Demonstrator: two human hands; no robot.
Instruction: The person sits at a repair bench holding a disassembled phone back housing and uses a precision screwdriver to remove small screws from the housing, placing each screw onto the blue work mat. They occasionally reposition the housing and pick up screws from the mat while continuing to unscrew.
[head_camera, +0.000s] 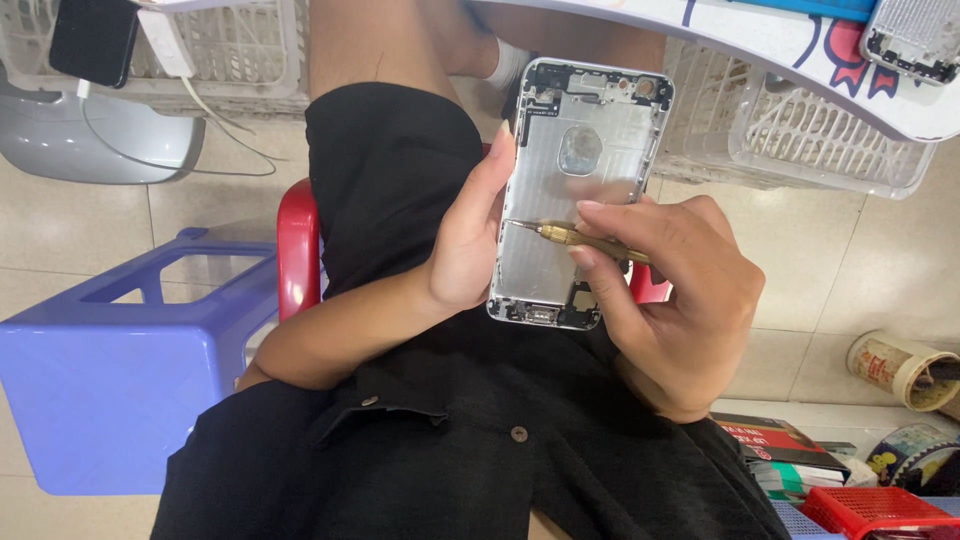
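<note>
Phone housing (580, 190) at centre, above the lap, between the left hand (465, 235) on its left edge and the right hand (665, 300) on its right. Screwdriver (580, 238) in the right hand, lying across the housing, tip toward the left edge. Stool (120, 370) on the floor at left; basket (810, 140) under the table (800, 45) at upper right; cup (900, 368) on the floor at right.

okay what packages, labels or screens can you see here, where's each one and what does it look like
Dark phone screen: top left on a white basket, black rectangle.
Flat box: bottom right floor, black and red.
Round container: right floor, cream with reddish label.
Sticker: on white table edge, top right, pink and blue.
</note>
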